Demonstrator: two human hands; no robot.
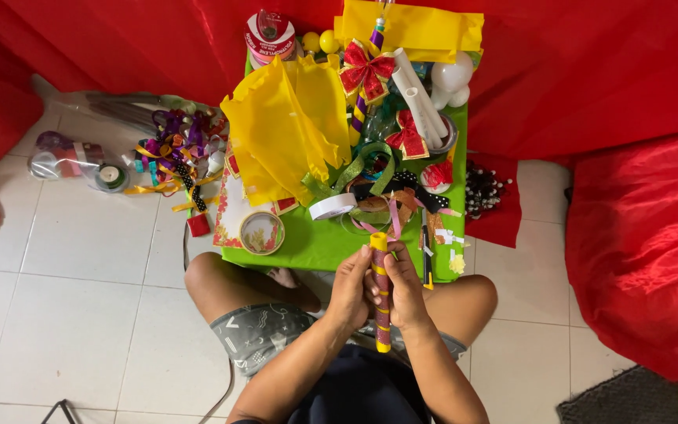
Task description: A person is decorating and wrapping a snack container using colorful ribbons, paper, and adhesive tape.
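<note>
Both hands hold a slim paper stick (381,271) wrapped in a red and yellow spiral, upright over my lap. My left hand (350,292) grips its left side and my right hand (404,290) grips its right side. The stick's yellow top reaches the near edge of a low table covered in green paper (319,243). Its lower end pokes out below my hands. A pink ribbon strip (393,220) lies on the table just beyond the stick's top.
The table holds crumpled yellow tissue paper (284,129), tape rolls (261,232), red bows (366,71), white tubes (417,94) and ribbon scraps. A pile of curled ribbons (174,149) lies on the tiled floor at left. Red cloth (637,251) surrounds the area.
</note>
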